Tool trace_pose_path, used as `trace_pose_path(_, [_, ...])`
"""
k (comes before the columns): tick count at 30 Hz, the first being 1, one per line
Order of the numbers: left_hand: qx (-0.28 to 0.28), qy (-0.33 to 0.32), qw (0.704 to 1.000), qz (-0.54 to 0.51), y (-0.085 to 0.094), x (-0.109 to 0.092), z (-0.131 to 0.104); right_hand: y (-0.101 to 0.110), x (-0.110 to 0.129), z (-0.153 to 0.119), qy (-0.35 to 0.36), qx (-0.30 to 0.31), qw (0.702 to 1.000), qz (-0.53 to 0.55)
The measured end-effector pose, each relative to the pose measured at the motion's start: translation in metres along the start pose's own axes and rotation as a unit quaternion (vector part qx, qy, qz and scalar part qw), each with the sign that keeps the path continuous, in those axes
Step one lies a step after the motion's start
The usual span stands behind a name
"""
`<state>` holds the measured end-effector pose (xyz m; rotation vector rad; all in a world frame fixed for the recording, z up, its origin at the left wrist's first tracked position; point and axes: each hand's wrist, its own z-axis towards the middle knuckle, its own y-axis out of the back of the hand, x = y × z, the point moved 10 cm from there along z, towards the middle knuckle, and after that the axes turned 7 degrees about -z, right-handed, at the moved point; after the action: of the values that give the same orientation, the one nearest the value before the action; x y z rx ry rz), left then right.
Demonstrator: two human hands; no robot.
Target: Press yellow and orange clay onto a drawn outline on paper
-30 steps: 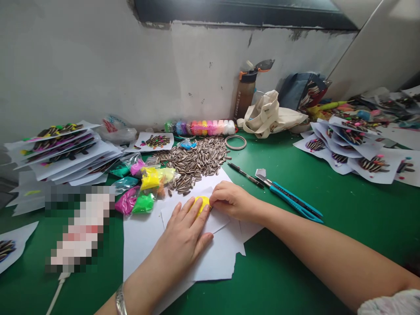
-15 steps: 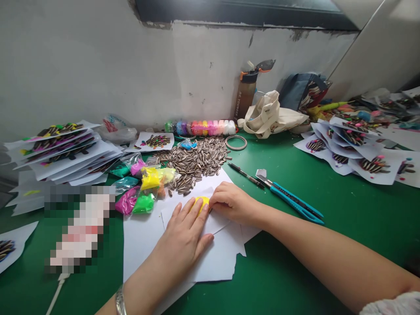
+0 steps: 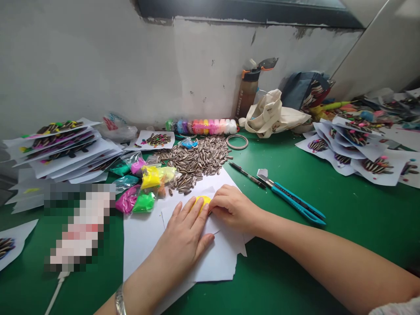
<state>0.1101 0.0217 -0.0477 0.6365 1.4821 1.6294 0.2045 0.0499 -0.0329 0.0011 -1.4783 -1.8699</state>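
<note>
Yellow clay [image 3: 204, 200] lies flattened on white paper [image 3: 216, 262], partly covered by my fingers. My left hand [image 3: 187, 232] rests flat over it, fingers stretched out and pressing lightly on clay and paper. At the clay's right edge my right hand [image 3: 231, 208] is closed in a pinch; a small dark tip shows by its fingertips, too hidden to name for certain. Behind both hands spreads a pile of striped sunflower seeds [image 3: 200, 159]. Bags of coloured clay, among them a yellow one [image 3: 151, 177] and a green one [image 3: 143, 202], sit left of the seeds.
A pen [image 3: 246, 175] and a blue cutter [image 3: 297, 203] lie to the right. Further back are a tape roll [image 3: 236, 148], clay tubs [image 3: 210, 127], a bottle [image 3: 246, 96] and a cloth bag [image 3: 271, 116]. Decorated sheets are stacked left [image 3: 75, 162] and right [image 3: 370, 153].
The view has shifted very slightly. Both hands keep nearly the same place at the yellow clay.
</note>
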Motion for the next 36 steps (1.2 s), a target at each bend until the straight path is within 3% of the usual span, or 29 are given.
trace_pose_path(21, [-0.005,0.010,1.000,-0.026,-0.002,0.003,-0.002,0.003,0.007,-0.007,-0.042,-0.039,0.997,-0.043])
trace_pose_path(36, [0.029,0.020,0.999,-0.041,0.001,0.002,0.001,0.004,-0.003,-0.005,-0.005,-0.015,0.999,-0.042])
